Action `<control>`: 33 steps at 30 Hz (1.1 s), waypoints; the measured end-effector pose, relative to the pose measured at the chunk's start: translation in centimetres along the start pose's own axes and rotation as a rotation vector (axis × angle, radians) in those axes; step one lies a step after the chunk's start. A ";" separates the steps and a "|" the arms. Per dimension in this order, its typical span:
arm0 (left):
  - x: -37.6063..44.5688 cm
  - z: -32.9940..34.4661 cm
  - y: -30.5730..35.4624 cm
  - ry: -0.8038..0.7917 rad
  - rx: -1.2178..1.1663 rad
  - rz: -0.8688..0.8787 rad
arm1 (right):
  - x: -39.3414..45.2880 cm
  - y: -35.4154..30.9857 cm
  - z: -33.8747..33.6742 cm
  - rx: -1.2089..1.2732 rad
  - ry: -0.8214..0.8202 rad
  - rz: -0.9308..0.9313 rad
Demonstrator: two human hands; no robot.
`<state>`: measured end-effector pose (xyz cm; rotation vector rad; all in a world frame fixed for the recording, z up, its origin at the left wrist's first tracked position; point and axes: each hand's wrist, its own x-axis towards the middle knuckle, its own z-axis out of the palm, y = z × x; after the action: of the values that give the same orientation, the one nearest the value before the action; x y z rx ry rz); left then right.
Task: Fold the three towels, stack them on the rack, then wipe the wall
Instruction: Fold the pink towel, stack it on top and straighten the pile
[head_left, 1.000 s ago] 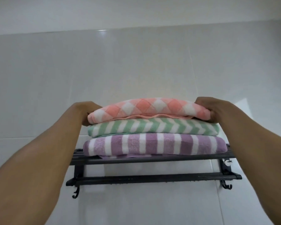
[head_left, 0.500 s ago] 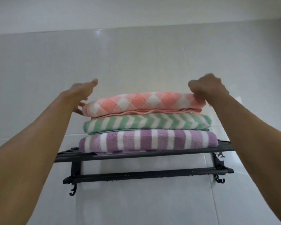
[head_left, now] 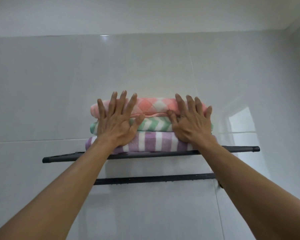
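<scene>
Head view: three folded towels sit stacked on the black wall rack (head_left: 232,149), pink checked towel (head_left: 152,105) on top, green zigzag towel (head_left: 154,124) in the middle, purple striped towel (head_left: 156,142) at the bottom. The left hand (head_left: 117,123) and right hand (head_left: 191,123) lie flat against the stack's front, fingers straight and spread. The terry looks soft, light and squashy, so I judge it best squared by flat palms. Half a second ago both hands were at the pink towel's ends; now they press the front.
</scene>
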<state>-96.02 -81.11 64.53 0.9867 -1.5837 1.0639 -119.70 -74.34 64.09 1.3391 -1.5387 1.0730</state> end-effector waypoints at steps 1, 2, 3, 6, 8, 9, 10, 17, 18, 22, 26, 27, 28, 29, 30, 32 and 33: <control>0.3 0.2 -0.3 0.010 0.001 0.008 | 0.2 0.0 0.0 0.005 0.005 0.012; 0.6 0.2 -0.4 0.021 0.004 0.016 | 0.3 -0.1 -0.1 0.005 0.006 0.017; 0.6 0.3 -0.4 0.026 0.009 0.022 | 0.1 -0.1 0.0 0.003 0.004 0.020; 0.3 0.5 -0.3 0.040 -0.002 0.016 | -0.3 -0.2 0.3 0.001 -0.004 0.025; -0.1 0.4 -0.1 0.046 -0.019 0.008 | -0.5 -0.2 0.2 0.021 -0.010 0.033; -0.2 0.2 0.0 0.050 -0.027 0.001 | -0.7 -0.4 0.0 0.041 -0.005 0.043; -0.2 -0.1 0.0 0.058 -0.028 -0.008 | -0.8 -0.5 -0.1 0.064 0.005 0.052; -2.9 -0.3 -0.4 -0.050 -0.079 -0.027 | -4.1 -1.4 -0.5 0.091 -0.025 0.067; -3.0 -0.4 -0.5 -0.057 -0.093 -0.031 | -4.3 -1.5 -0.6 0.105 -0.027 0.076; -3.5 -1.3 0.8 -0.035 -0.206 -0.059 | -5.8 -2.0 -1.6 0.125 -0.030 0.114; -4.9 -2.6 4.5 -0.036 -0.319 -0.085 | -8.1 -1.6 -3.7 0.115 -0.061 0.134; -5.3 -2.9 5.3 -0.022 -0.319 -0.075 | -8.6 -1.5 -4.1 0.132 -0.056 0.143; -5.8 -3.5 6.1 -0.026 -0.332 -0.064 | -9.5 -1.3 -4.7 0.140 -0.060 0.157; -6.4 -4.2 7.2 -0.039 -0.363 -0.059 | -10.5 -0.8 -5.6 0.142 -0.068 0.175; -6.8 -4.8 7.9 -0.046 -0.385 -0.058 | -11.2 -0.5 -6.3 0.150 -0.073 0.184; -7.6 -5.9 9.7 -0.053 -0.431 -0.065 | -12.7 0.4 -8.0 0.166 -0.078 0.192; -8.1 -6.3 10.4 -0.057 -0.456 -0.063 | -13.4 0.8 -8.9 0.179 -0.084 0.197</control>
<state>-102.35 -71.13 55.86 0.7522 -1.7275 0.5939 -118.72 -61.83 54.07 1.3883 -1.6972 1.3175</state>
